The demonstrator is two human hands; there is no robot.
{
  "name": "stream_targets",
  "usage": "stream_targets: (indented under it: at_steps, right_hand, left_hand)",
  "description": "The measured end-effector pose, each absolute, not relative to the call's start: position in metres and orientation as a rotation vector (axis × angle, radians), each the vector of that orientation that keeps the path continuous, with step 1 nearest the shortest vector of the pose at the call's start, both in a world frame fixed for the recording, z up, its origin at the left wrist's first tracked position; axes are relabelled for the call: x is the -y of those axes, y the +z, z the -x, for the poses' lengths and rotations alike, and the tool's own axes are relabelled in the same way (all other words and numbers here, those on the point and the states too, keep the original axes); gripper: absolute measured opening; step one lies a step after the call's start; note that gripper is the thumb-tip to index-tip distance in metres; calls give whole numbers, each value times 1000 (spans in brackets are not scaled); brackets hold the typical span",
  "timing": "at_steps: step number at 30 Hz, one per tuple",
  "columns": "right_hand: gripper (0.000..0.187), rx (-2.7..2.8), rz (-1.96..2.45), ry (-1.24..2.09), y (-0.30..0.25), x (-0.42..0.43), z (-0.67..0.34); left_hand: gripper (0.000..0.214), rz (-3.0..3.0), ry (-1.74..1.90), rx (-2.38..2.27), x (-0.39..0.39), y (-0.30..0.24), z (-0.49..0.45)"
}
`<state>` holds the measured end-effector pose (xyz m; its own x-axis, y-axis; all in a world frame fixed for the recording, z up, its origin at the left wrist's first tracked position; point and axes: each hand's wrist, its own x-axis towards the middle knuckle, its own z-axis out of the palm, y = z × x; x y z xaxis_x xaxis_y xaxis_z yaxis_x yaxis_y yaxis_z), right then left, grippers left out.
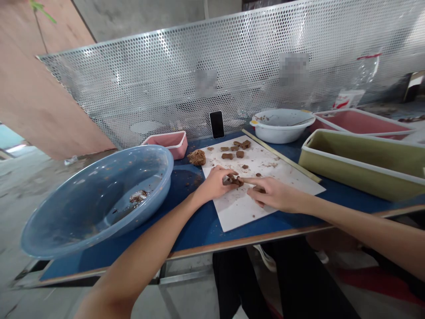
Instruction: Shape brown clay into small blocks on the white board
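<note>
Between the thumb and fingers of my left hand (217, 182) is a small piece of brown clay (237, 181), close above a white board (229, 215). The index finger of my right hand (274, 193) is stretched out and touches that piece from the right. The other right fingers are curled around a second brown clay lump (259, 189), partly hidden by them. Several small shaped clay pieces (227, 156) lie toward the back of the board, with crumbs around them. A larger rough clay lump (196, 157) sits at the board's left edge.
On the blue table (187, 226), a big blue basin (99, 190) stands left and a small pink tub (179, 144) behind it. A phone (217, 124) leans against the perforated metal screen (149, 79). A yellowish stick (282, 156), white basin (280, 132) and green planter (352, 161) are at right.
</note>
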<state>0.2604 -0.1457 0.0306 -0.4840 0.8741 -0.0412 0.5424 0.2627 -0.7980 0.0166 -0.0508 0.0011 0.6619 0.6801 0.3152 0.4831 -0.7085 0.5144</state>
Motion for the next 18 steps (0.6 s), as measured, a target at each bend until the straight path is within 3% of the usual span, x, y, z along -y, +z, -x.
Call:
stream_targets:
  at_steps: [10, 18]
  right_hand:
    - [74, 2108, 1319, 1128, 28, 149, -264]
    - [75, 1777, 1254, 1706, 35, 161, -256]
  left_hand:
    - [43, -2431, 722, -943, 54, 6, -12]
    - [34, -2315, 799, -973, 51, -1, -19]
